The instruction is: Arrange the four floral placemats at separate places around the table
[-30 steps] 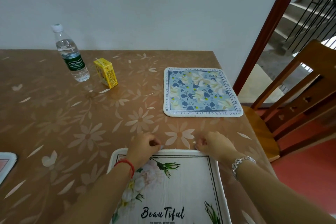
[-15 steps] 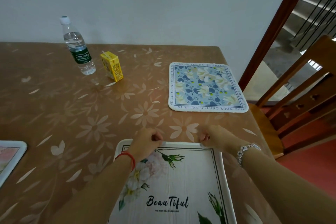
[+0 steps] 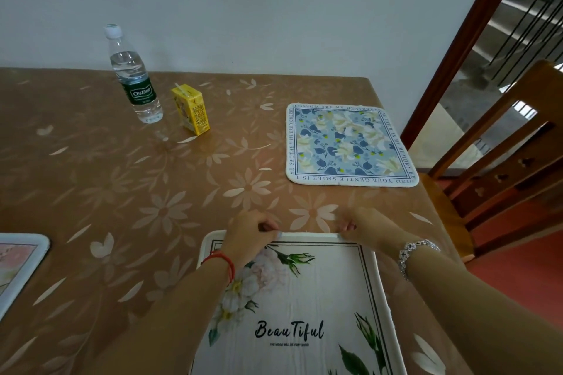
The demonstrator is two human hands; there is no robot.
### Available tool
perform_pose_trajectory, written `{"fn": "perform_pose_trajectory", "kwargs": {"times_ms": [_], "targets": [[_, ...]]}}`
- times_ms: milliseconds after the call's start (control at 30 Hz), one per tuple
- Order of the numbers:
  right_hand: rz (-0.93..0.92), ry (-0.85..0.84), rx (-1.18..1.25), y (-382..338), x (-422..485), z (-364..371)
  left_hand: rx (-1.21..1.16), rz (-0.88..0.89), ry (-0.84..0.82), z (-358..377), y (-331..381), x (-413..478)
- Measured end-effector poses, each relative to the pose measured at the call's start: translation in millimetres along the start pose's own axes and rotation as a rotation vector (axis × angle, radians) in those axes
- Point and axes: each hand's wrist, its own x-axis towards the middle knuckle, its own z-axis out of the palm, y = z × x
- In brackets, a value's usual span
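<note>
A white placemat (image 3: 307, 307) with flowers and the word "Beautiful" lies at the near edge of the table. My left hand (image 3: 249, 233) and my right hand (image 3: 370, 230) each pinch its far edge, about a hand's width apart. A blue floral placemat (image 3: 347, 144) lies flat at the table's right side, beyond my hands. The corner of a pink floral placemat (image 3: 18, 262) shows at the left edge of view. A fourth placemat is not in view.
The table (image 3: 122, 192) has a brown cloth with pale flowers. A water bottle (image 3: 132, 77) and a yellow juice carton (image 3: 191, 109) stand at the back left. A wooden chair (image 3: 499, 161) stands at the right, with a staircase behind it.
Both hands have stayed on the white placemat's far edge. The view has shifted a little, so more of the white placemat and the pink one shows.
</note>
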Motion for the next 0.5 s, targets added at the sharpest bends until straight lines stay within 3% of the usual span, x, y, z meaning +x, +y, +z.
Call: {"fn": "perform_pose_trajectory", "kwargs": {"times_ms": [133, 300, 500], "targets": [[0.058, 0.077, 0.018, -6.7, -10.6, 6.4, -0.097, -0.047, 0.025, -4.3, 0.0, -3.4], [0.106, 0.195, 0.216, -23.6, -29.0, 14.1, -0.163, -0.076, 0.040, -20.7, 5.7, -14.1], [0.127, 0.405, 0.705, -60.3, -60.5, 11.6, -0.258, -0.089, -0.041, -67.6, 25.0, -43.3]]}}
